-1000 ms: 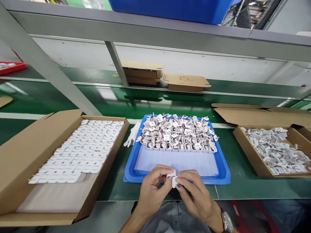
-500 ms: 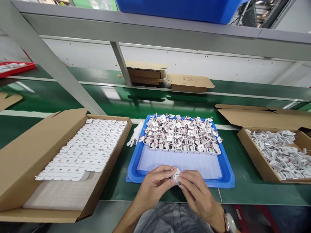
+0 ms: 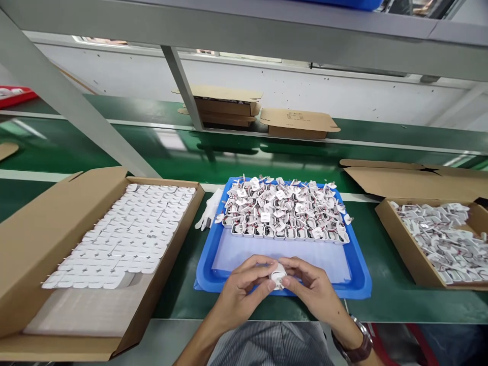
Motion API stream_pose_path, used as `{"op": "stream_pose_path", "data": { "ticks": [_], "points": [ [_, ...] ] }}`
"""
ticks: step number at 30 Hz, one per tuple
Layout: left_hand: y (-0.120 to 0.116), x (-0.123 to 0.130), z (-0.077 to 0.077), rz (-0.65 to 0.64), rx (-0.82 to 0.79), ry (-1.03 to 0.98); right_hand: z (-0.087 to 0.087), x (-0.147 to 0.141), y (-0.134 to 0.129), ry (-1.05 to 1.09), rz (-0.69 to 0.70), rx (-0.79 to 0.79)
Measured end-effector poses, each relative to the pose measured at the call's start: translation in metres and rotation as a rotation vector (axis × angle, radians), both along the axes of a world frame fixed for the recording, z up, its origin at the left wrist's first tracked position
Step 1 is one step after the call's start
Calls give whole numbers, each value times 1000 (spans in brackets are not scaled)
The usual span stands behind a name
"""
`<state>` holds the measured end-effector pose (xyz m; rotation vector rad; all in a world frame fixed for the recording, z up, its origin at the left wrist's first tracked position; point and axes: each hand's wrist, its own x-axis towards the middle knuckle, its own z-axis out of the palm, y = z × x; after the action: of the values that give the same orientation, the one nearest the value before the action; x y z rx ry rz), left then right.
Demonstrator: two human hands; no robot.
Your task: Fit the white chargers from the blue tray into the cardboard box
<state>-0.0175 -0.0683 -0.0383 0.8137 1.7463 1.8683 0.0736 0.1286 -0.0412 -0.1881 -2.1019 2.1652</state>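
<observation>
Green surface (image 3: 381, 300): blue tray (image 3: 356, 284) at centre, its far half packed with white shells and wired parts (image 3: 284, 213). Left: open carton (image 3: 49, 229) of flat white pieces in rows. Right: carton (image 3: 409, 254) of loose wired parts. White glove (image 3: 209, 213) just beside the tray's left rim. Your left hand (image 3: 240, 295) and right hand (image 3: 314, 290) meet over the tray's near edge, fingertips of both closed on one small white shell (image 3: 278, 276).

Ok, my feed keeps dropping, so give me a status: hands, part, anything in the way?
Left hand and right hand both pinch one white part over the blue tray front edge. Nothing blocking.
</observation>
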Motion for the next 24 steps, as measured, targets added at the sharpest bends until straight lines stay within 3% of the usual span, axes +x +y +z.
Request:
{"op": "stream_pose_path", "data": {
  "ticks": [5,9,19,24],
  "points": [
    [-1,1,-1,-65,101,-103,5,0,-4,6,-35,47],
    [2,3,5,-14,83,-124,8,0,-5,21,-25,59],
    [5,4,0,25,82,-150,5,1,2,-13,94,-96],
    [2,4,-2,-4,58,-148,6,0,3,-2,69,-91]
  ]
}}
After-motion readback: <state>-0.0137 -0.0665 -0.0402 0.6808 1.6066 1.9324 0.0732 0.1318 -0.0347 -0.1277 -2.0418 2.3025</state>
